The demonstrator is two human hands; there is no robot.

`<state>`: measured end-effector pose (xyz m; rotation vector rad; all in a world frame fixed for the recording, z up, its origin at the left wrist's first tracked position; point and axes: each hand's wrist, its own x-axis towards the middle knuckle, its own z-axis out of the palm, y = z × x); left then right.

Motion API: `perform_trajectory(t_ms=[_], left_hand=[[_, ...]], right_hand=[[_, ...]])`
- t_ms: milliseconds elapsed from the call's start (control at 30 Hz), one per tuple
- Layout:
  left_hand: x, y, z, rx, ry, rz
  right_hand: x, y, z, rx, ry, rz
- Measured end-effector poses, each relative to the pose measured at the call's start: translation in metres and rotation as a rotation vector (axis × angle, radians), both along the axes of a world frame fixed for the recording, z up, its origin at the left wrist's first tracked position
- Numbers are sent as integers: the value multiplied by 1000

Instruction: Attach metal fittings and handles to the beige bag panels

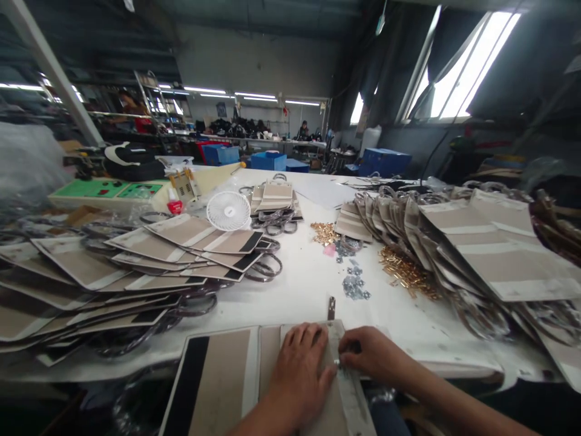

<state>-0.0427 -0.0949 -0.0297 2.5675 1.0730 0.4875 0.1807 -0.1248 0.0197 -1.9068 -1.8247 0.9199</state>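
Note:
A beige bag panel [227,375] with a black strip and white bands lies at the table's front edge. My left hand [299,369] rests on it, fingers stretched out and pressing down. My right hand [363,351] pinches at the panel's right border, beside a small shiny metal bit [336,363]; what sits between its fingertips is too small to make out. Just beyond the panel, a short dark strap tab with metal studs [331,307] points away from me. Farther out are thin grey metal plates [355,284] and a heap of brass-coloured pins [403,272].
Stacked panels with plastic-wrapped handles fill the left [154,248] and right [499,242] sides. A second brass-coloured pile [324,232] and a white fan [228,211] stand farther back. Blue bins [267,161] are beyond the white table [290,266]; people are in the background.

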Motion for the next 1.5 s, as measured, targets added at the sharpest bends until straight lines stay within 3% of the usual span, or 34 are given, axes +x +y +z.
perform_trajectory(t_ms=[67, 200, 300, 400, 533, 667, 767, 867, 967, 1033, 1133, 1233, 1367, 1500], left_hand=[[-1, 1, -2, -13, -17, -1], [-3, 9, -11, 6, -30, -31], [-3, 18, -22, 43, -3, -73], [-3, 27, -36, 121, 30, -107], [-3, 36, -58, 222, 57, -131], [-5, 42, -73, 265, 72, -155], [-5, 40, -65, 239, 72, -166], [-3, 27, -38, 107, 52, -131], [0, 14, -8, -21, 32, -77], [2, 9, 4, -50, 28, -61], [3, 4, 9, -43, 25, -58], [2, 2, 8, -25, 4, -48], [1, 0, 10, -16, -42, -45], [0, 0, 13, -22, -74, -38]], right_hand=[[19, 22, 12, 68, -11, -31], [72, 87, 23, 192, -261, -213], [108, 136, 13, 199, -329, -301], [133, 174, -3, 204, -345, -300], [150, 201, -19, 193, -329, -270], [156, 210, -25, 188, -287, -276], [156, 210, -19, 208, -251, -297], [150, 200, -2, 210, -198, -306], [126, 171, 19, 150, -116, -282], [97, 141, 30, 69, -19, -233], [45, 89, 35, -104, 222, -155], [4, 50, 22, -185, 322, -159], [-12, 33, 4, -126, 228, -211], [-13, 33, 5, -31, 24, -198]])
